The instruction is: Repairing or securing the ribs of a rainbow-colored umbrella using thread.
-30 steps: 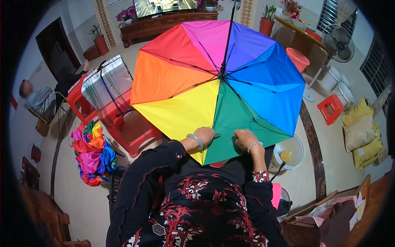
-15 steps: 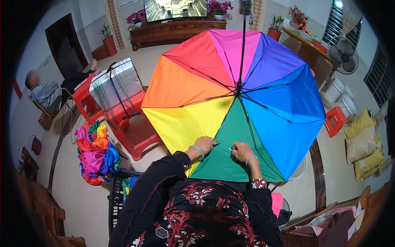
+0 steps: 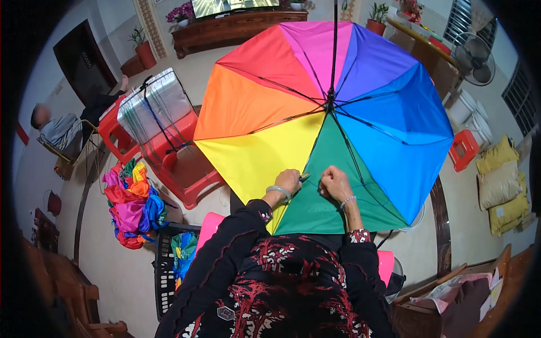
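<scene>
A rainbow umbrella (image 3: 372,203) is spread open with its inside towards me, black ribs meeting at the shaft (image 3: 333,62). My left hand (image 3: 288,183) is closed at the seam between the yellow and green panels, pinching the cloth. A small yellowish and dark piece pokes out from its fingertips, too small to name. Just right of it, my right hand (image 3: 335,183) is curled into a closed pinch over the green panel. Whatever its fingers hold is hidden.
Left of the umbrella, red stools (image 3: 191,186) carry a silver box (image 3: 155,107) tied with cord. Bunched rainbow cloth (image 3: 132,208) lies nearer, beside a black crate (image 3: 164,270). A person (image 3: 62,127) sits far left. At right are a red stool (image 3: 464,150) and cushions (image 3: 500,183).
Both hands have moved up and slightly right, the right hand now higher and more curled. A thin pale piece at its fingertips no longer shows. The umbrella sits higher in view.
</scene>
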### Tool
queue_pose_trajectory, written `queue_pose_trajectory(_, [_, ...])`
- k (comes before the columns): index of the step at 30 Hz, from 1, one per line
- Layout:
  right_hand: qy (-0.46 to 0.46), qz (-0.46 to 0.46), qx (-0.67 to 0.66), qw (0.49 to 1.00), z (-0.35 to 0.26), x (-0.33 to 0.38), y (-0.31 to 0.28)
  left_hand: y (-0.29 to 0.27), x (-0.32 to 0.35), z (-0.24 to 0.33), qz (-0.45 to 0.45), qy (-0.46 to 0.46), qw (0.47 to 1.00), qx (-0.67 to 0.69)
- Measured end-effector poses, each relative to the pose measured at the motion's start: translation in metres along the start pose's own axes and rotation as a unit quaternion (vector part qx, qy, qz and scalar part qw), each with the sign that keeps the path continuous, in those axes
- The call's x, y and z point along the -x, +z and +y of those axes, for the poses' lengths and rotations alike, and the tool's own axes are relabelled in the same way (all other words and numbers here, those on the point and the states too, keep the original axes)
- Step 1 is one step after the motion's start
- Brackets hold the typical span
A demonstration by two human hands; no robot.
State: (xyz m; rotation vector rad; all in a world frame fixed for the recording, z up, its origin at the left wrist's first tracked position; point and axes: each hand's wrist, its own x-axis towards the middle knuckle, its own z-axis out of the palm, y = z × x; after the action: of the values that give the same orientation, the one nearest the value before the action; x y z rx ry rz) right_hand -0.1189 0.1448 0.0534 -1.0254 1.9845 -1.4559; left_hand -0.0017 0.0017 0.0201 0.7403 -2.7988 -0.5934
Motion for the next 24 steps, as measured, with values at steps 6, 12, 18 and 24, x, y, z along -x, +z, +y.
queue_pose_trajectory(6, [0.081, -0.034, -0.012, 0.996, 0.003, 0.001, 0.008, 0.009, 0.008, -0.001, 0.016, -0.059, 0.998, 0.002])
queue_pose_trajectory(12, [0.127, -0.001, -0.112, 0.985, 0.003, -0.006, 0.007, 0.016, 0.002, -0.007, 0.095, -0.082, 0.988, 0.091])
queue_pose_trajectory(18, [0.175, 0.036, -0.173, 0.969, -0.011, -0.006, 0.003, 0.007, 0.000, -0.006, 0.005, -0.178, 0.958, 0.224])
queue_pose_trajectory(24, [0.033, 0.116, -0.274, 0.954, -0.069, -0.011, -0.040, 0.014, -0.001, -0.008, 0.013, -0.189, 0.959, 0.209])
